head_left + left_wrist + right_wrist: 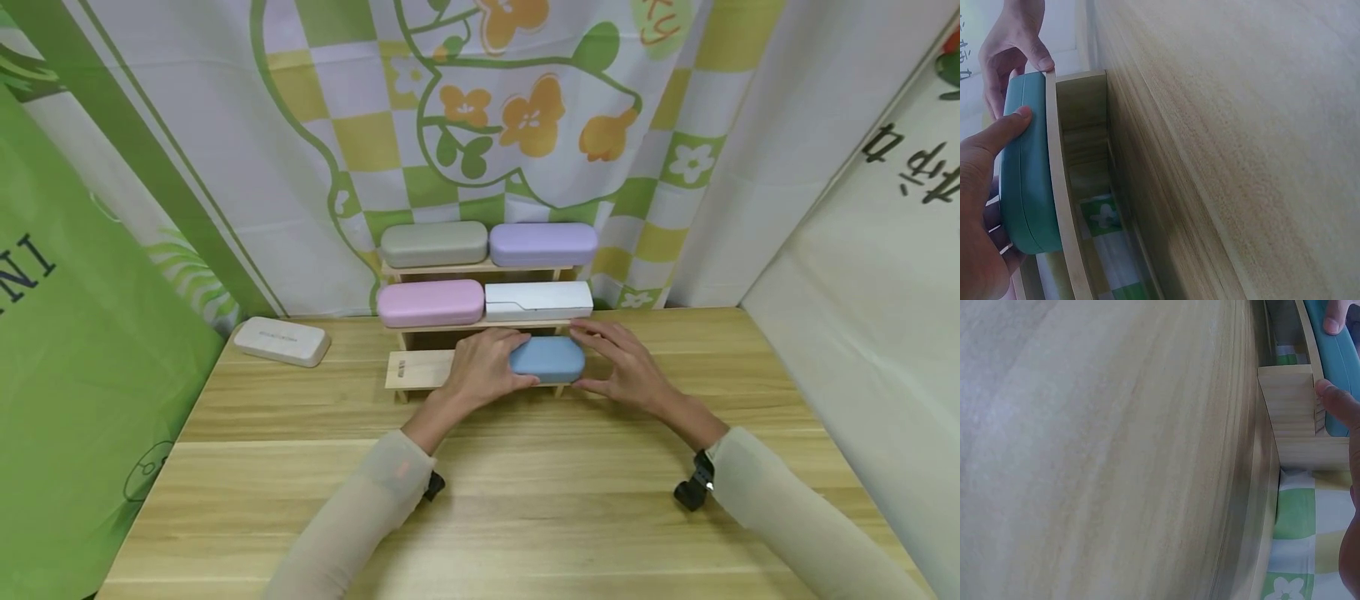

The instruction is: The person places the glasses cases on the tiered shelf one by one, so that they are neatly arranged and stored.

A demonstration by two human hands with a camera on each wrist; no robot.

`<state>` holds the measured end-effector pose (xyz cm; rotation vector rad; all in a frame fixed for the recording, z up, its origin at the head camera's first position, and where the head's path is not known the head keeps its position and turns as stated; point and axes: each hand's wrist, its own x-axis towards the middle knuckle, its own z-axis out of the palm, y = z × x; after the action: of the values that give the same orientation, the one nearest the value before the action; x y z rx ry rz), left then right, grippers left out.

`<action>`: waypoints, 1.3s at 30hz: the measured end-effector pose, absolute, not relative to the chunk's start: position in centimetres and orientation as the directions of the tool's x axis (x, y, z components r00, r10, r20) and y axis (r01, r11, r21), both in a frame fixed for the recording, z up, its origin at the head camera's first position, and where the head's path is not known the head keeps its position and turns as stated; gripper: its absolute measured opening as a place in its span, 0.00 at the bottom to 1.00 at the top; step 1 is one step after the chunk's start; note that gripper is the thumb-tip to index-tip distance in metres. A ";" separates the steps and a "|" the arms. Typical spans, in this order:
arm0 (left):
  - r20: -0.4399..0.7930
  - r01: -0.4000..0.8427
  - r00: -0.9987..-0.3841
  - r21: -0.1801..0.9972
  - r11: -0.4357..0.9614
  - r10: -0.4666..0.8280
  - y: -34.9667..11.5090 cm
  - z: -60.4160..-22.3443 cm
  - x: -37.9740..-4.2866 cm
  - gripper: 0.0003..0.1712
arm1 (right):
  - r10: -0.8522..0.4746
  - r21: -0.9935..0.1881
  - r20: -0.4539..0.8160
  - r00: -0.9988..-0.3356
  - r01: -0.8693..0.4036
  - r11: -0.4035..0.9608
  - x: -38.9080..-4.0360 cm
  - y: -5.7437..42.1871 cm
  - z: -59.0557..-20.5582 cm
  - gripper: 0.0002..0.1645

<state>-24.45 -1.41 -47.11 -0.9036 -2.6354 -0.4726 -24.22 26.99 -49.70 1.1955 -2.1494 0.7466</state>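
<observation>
A blue glasses case (pixel 551 360) lies on the right part of the lowest tier of a wooden stepped stand (pixel 420 369). My left hand (pixel 487 364) grips its left part, thumb across the front and fingers behind, as the left wrist view shows. At the other end is my right hand (pixel 626 367), its thumb touching the front corner of that tier and its index finger near the middle tier's right corner. In the right wrist view the right thumb (pixel 1338 400) rests by the tier's edge, close to the case; the other right fingers are mostly hidden there.
A pink case (pixel 431 302) and a white case (pixel 538 300) fill the middle tier. Above them sit a grey-green case (pixel 435 243) and a purple case (pixel 543 244). Another white case (pixel 282 341) lies on the table (pixel 525 500) at left. A patterned curtain (pixel 360 142) hangs behind.
</observation>
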 end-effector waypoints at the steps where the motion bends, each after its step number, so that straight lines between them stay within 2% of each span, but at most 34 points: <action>1: 0.394 0.634 -0.751 0.206 0.745 0.530 -1.4 -47.1 -24.5 0.42 | -0.559 -0.193 0.703 -0.440 -0.874 0.446 -24.2 27.0 -49.7 0.49; 12: 0.405 0.653 -0.736 0.211 0.728 0.543 -1.4 -47.1 -24.5 0.41 | -0.558 -0.205 0.696 -0.451 -0.870 0.448 -24.3 27.0 -49.8 0.49; 17: 0.408 0.655 -0.733 0.203 0.728 0.545 -1.5 -47.0 -24.4 0.41 | -0.567 -0.215 0.669 -0.480 -0.856 0.470 -24.1 27.0 -49.8 0.58; 20: 0.418 0.663 -0.724 0.205 0.720 0.548 -1.7 -47.0 -24.3 0.41 | -0.570 -0.221 0.659 -0.490 -0.851 0.476 -24.1 27.0 -49.7 0.60; 26: 0.462 0.692 -0.697 0.233 0.683 0.548 -2.3 -46.9 -23.9 0.40 | -0.560 -0.198 0.694 -0.452 -0.868 0.456 -24.1 27.0 -49.7 0.49; 35: 0.488 0.725 -0.664 0.236 0.647 0.566 -4.0 -46.1 -23.0 0.40 | -0.567 -0.192 0.701 -0.434 -0.879 0.436 -24.1 27.0 -49.6 0.49; 39: 0.529 0.744 -0.640 0.246 0.622 0.557 -5.3 -45.9 -22.5 0.40 | -0.574 -0.185 0.696 -0.432 -0.880 0.439 -24.1 27.0 -49.7 0.56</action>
<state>-22.53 -5.28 -45.88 -1.0333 -2.4431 -0.6338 -24.09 27.01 -49.67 1.2168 -2.1476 0.7338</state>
